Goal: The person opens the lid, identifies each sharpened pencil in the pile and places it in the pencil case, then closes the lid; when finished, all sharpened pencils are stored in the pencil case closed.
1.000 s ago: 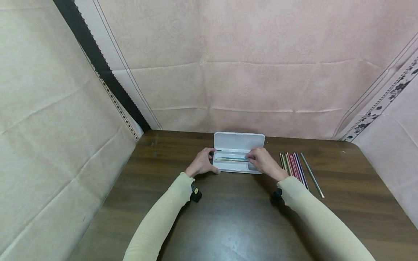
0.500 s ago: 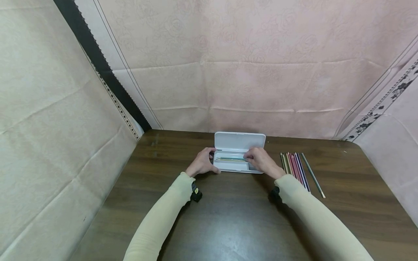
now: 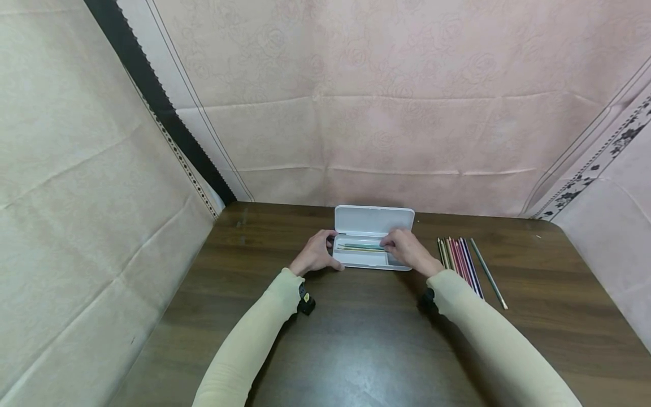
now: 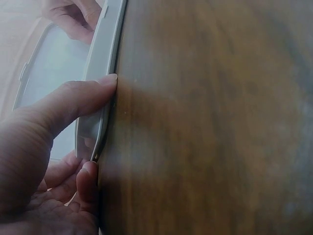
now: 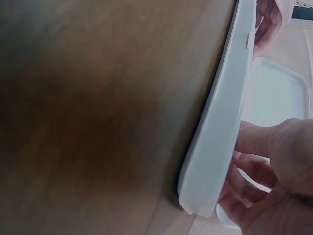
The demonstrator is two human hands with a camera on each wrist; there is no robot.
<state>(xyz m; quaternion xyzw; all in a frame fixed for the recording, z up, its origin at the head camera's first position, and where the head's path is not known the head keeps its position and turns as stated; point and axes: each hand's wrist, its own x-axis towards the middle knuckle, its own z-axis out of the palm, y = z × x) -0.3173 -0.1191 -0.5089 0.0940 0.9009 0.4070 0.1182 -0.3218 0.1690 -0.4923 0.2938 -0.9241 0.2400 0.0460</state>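
Pencils (image 3: 361, 247) in the open white case (image 3: 360, 259) look light, stiff, probably rolly (I'd grab mid-barrel). Left hand (image 3: 315, 253) grips the case's left end; right hand (image 3: 408, 249) is inside its right half, can't tell if pinching.

Between the two sleeves (image 3: 254, 330), room for a hand is left over the near tabletop (image 3: 356, 345) up to the front of the white case (image 3: 358, 260), whose left end is blocked by the left hand (image 3: 315, 252) and whose right part is covered by the right hand (image 3: 408, 250). A gap from above is left between the hands, its floor partly taken up by loose pencils (image 3: 356, 247), while the far side is obstructed by the opened lid (image 3: 373, 219). Rightward passage is hindered by the pencil row (image 3: 458, 254), partly overhung by a sleeve, and by a lone pencil (image 3: 489, 275) just beside it.
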